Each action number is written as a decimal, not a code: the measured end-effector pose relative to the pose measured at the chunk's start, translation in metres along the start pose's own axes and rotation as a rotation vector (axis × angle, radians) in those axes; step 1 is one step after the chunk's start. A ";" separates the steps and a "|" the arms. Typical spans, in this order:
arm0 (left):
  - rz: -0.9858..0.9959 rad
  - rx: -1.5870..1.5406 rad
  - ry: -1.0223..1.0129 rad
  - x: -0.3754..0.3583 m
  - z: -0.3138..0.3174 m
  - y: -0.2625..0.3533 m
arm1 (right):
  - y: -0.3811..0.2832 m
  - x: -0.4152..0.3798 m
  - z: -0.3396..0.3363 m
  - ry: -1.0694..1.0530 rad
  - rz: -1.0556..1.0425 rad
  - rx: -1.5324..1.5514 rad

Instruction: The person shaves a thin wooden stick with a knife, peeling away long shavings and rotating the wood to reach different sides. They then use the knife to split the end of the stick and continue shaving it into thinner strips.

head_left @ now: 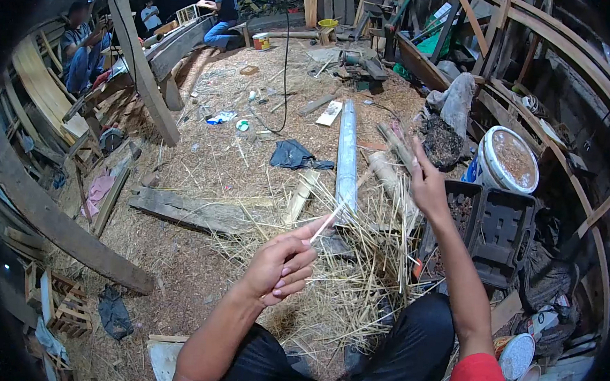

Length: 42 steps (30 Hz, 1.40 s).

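Note:
My left hand (285,262) is closed around a thin pale strip (325,223), which looks like split bamboo and points up and to the right. Raised higher on the right, my right hand (427,184) grips a short grey-brown wooden piece (396,146); its lower end is hidden by the hand. Below and between the hands, a heap of thin strips and shavings (355,277) lies in front of my knees. A long grey pole (348,151) stretches away from this heap. Beside it rests a thick pale cylindrical piece (386,173).
At right stand an open black case (501,237) and a white bucket (509,160). A weathered plank (199,212) lies left of the heap. A wooden post (142,62) leans at left. Several people work at the back left, near a long bench (181,47).

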<state>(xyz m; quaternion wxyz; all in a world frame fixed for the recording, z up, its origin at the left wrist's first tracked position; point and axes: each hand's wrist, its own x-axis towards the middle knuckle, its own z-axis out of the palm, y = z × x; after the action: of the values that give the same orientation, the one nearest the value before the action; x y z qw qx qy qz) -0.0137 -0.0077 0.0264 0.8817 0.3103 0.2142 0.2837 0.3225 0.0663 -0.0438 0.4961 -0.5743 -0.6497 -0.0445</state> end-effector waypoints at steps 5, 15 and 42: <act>0.061 -0.125 0.019 0.012 -0.012 0.001 | -0.129 -0.032 -0.003 -0.524 -0.154 0.236; 0.131 -0.067 0.093 0.002 -0.001 0.000 | -0.148 -0.039 0.001 -0.536 -0.206 0.078; 0.082 -0.408 -0.042 0.002 -0.018 -0.001 | -0.131 -0.045 0.021 -0.511 -0.330 0.097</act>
<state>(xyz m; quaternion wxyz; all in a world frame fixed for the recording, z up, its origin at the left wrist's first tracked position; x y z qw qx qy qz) -0.0220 0.0010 0.0125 0.9183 0.1397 0.1210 0.3501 0.2002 0.0039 -0.0186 0.3297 -0.4293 -0.8392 0.0526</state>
